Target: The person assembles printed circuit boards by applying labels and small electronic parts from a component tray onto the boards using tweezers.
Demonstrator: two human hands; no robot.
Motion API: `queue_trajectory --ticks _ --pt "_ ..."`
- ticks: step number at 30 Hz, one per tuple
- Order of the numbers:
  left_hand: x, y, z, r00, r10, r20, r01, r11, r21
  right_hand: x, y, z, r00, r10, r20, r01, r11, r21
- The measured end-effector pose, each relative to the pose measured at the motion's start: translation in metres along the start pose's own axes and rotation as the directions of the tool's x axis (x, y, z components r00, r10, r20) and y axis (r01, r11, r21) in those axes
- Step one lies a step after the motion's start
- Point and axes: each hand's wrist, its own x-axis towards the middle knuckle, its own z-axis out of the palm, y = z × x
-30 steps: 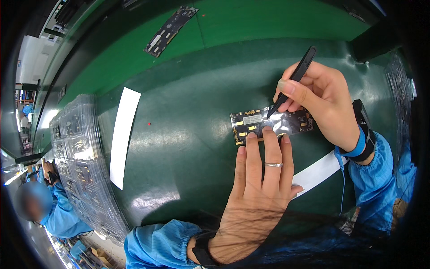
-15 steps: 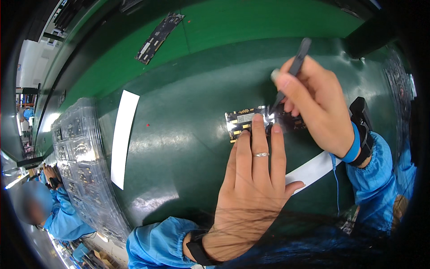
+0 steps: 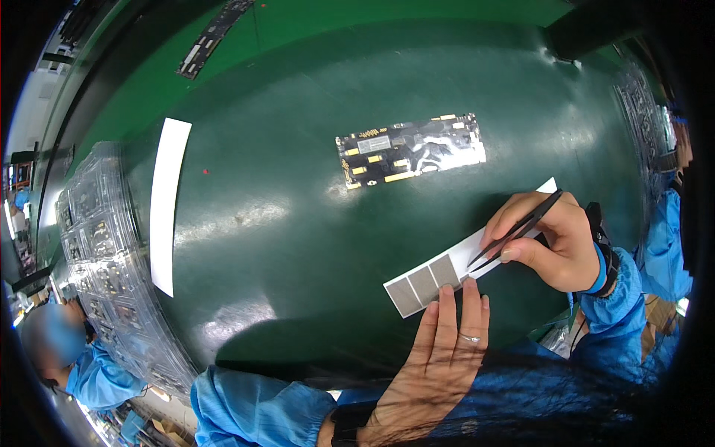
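Note:
My right hand [image 3: 547,242] grips black tweezers [image 3: 515,227], their tips resting on a white backing strip [image 3: 462,261] that carries grey square stickers [image 3: 423,281] at its near end. My left hand [image 3: 439,350] lies flat with fingers together, its fingertips pressing the strip's near edge beside the grey squares. A black circuit board with gold contacts and a shiny foil patch [image 3: 411,150] lies alone on the dark green mat [image 3: 298,223], well beyond both hands.
A long white strip [image 3: 167,201] lies at the left of the mat. Clear plastic trays of parts [image 3: 104,261] stack along the left edge. Another dark board [image 3: 212,36] lies far back. A person in blue [image 3: 71,357] sits at lower left.
Both hands left the circuit board and came back toward me to the white sticker strip. The board now lies uncovered on the mat.

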Motion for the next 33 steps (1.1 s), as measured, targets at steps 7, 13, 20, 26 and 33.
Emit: queue_trajectory --ticks 7,13,20,26,33 --pt "-0.004 0.007 0.003 1.000 -0.003 -0.006 0.004 0.999 0.043 -0.003 0.000 0.006 0.999 -0.033 0.008 0.033 0.994 -0.109" --pt "-0.001 0.010 0.002 0.996 -0.027 -0.087 0.035 0.995 0.091 0.002 -0.007 0.002 0.998 0.045 -0.049 -0.042 0.998 0.051" --pt "0.008 -0.013 -0.023 0.991 0.091 -0.101 -0.094 0.995 -0.034 0.073 -0.013 0.006 0.944 0.028 -0.329 0.000 0.996 0.086" --pt "0.041 -0.055 -0.029 0.946 -0.266 -0.187 0.253 0.963 -0.091 0.094 -0.002 0.009 0.958 0.110 -0.264 -0.072 0.987 0.147" --pt "0.046 -0.060 -0.021 0.945 -0.290 -0.151 0.289 0.957 -0.031 0.099 -0.008 0.010 0.953 0.124 -0.275 -0.091 0.987 0.129"
